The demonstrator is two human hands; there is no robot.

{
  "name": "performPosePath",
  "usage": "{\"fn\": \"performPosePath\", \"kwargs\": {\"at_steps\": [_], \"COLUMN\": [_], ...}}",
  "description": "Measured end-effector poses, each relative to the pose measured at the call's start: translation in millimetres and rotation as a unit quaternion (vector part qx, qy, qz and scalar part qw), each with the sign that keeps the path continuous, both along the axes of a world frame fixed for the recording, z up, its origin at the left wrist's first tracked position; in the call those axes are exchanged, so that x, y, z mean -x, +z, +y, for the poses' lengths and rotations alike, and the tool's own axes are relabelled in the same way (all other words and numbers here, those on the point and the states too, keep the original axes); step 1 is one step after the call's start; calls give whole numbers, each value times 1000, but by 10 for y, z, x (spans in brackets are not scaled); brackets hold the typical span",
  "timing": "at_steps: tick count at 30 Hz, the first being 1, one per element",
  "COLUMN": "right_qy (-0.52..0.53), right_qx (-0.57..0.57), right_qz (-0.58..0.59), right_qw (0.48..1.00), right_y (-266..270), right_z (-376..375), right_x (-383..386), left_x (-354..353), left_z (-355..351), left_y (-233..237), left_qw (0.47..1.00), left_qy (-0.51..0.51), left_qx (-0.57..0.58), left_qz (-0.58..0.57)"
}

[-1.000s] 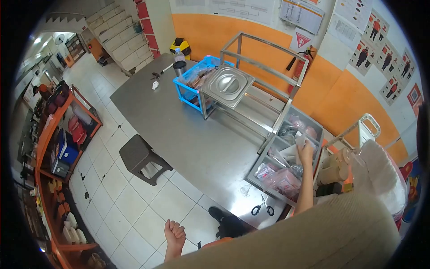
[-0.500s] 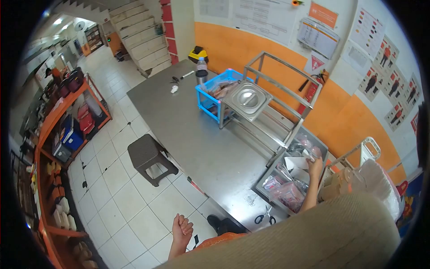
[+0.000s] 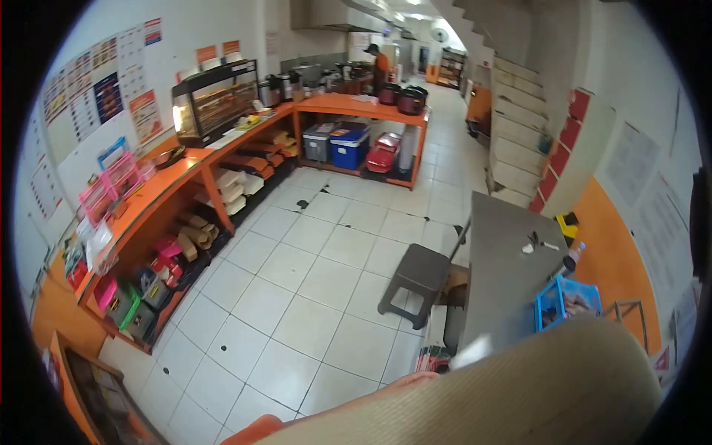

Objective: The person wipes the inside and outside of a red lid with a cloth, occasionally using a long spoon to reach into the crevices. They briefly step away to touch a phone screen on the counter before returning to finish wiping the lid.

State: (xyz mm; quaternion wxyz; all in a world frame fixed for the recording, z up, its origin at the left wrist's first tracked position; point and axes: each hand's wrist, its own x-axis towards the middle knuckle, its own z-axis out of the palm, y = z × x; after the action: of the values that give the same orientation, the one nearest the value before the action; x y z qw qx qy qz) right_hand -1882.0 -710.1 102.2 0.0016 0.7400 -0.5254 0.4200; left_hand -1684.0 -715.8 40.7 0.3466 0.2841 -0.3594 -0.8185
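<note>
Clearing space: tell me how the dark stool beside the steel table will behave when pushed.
The stool looks like moulded plastic, so probably stiff and light for its size. Its splayed legs on smooth floor tiles suggest sliding rather than tipping, though grout lines might catch them.

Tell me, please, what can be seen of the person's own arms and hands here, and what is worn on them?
Neither hand nor any bare arm is in view. Only clothing shows: a broad beige garment with fine ribbed, knit-like lines fills the lower right, probably a sleeve or shoulder. Under its edge lies a strip of plain orange cloth. No markings or cuffs can be made out.
</note>
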Motion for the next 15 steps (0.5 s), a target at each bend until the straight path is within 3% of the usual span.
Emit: {"fn": "performPosePath", "kwargs": {"at_steps": [4, 7, 9, 10, 12, 14, 15], "right_qy": [266, 358, 393, 395, 409, 452, 480], "right_qx": [33, 46, 43, 41, 40, -77, -144], "right_qz": [63, 76, 73, 71, 65, 53, 28], "right_qw": [961, 930, 916, 915, 910, 887, 865], "right_y": [56, 101, 180, 252, 279, 238, 240], "right_z": [-74, 78, 250, 327, 492, 701, 828], "right_x": [-1008, -1557, -1894, -2072, -2405, -2747, -2916], "left_x": [-683, -1266, -1652, -1857, -2272, -2583, -2719], "left_z": [143, 323, 580, 725, 1004, 1413, 1648], "left_y": [171, 450, 858, 671, 152, 243, 408], "left_qw": [983, 950, 916, 911, 889, 856, 832], "left_qy": [173, 296, 351, 364, 443, 500, 509], "left_qx": [-51, -95, -115, -119, 11, 12, 1], "left_qz": [-9, -41, -155, -155, -116, -133, -221]}}
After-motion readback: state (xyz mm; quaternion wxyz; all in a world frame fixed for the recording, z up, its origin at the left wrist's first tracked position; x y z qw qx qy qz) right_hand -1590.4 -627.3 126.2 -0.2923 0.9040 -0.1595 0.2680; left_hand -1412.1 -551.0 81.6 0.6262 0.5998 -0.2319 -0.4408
